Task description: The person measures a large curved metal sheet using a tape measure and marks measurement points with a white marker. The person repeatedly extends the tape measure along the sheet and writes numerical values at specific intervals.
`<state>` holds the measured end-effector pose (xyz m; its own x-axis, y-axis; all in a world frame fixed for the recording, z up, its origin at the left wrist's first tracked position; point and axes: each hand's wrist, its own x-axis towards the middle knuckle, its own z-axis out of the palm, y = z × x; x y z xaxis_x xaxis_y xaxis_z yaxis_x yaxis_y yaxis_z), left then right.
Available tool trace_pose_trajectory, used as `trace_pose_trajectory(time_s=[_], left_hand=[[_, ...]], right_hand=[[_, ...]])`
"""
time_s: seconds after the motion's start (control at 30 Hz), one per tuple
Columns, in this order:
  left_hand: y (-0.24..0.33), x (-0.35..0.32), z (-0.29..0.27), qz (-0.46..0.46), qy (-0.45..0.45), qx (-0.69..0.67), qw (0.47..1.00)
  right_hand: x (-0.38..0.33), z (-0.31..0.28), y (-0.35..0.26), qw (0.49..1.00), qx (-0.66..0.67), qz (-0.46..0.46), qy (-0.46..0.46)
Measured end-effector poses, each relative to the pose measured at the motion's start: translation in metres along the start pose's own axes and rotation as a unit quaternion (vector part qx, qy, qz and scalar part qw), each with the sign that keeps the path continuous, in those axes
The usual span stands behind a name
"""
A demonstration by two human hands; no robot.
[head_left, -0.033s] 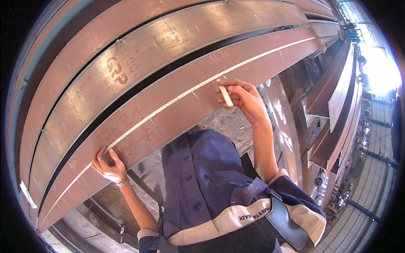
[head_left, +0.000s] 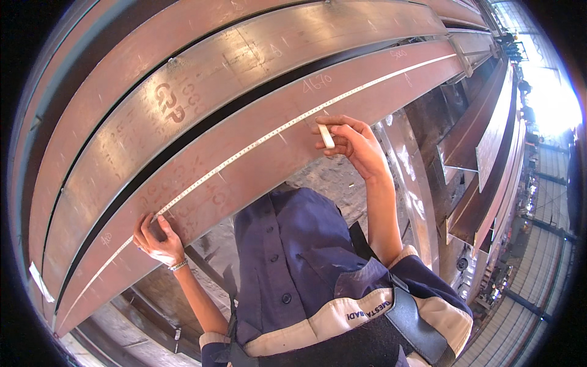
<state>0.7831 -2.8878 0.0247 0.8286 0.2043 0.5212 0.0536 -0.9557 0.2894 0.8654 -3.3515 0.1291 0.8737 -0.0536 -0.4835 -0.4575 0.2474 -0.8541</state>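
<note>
A long white measuring tape lies stretched along the face of a reddish-brown steel beam. My left hand rests on this beam near its left end, thumb and curled fingers closed over the tape. In my right hand a white chalk stick is pinched between thumb and fingers. That hand hovers by the beam's near edge, just below the tape, and the chalk is apart from the tape. Short chalk marks and handwritten chalk figures show on the beam face.
Behind lies another steel beam, parallel, with a dark gap between the two. More steel beams are stacked at the right. A clamp-like metal piece sits at the beam's far right end. Dusty ground shows below the near edge.
The chalk stick has tilted in my right hand; its upper tip has drawn back from the tape and less of its length shows. My left hand and the tape stay put.
</note>
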Motion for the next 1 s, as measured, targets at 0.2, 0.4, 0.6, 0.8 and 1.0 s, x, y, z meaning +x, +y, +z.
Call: trace_pose_trajectory(time_s=[0.2,0.4,0.6,0.8,1.0], left_hand=[[0.001,-0.001,0.005,-0.011,0.001,0.015,1.000],[-0.001,0.000,0.008,-0.001,0.005,0.006,1.000],[0.002,0.000,0.006,-0.010,-0.009,-0.009,1.000],[-0.002,-0.001,0.009,-0.001,-0.003,-0.013,1.000],[-0.004,-0.001,0.008,0.006,0.016,-0.003,1.000]], right_hand=[[0.003,0.000,0.014,0.993,-0.037,-0.090,0.073],[-0.004,0.002,0.041,0.957,-0.087,-0.175,0.215],[-0.024,-0.005,0.059,0.964,-0.047,-0.180,0.191],[-0.034,-0.013,0.066,0.959,-0.034,-0.184,0.211],[-0.016,-0.034,0.071,0.955,-0.037,-0.220,0.196]])
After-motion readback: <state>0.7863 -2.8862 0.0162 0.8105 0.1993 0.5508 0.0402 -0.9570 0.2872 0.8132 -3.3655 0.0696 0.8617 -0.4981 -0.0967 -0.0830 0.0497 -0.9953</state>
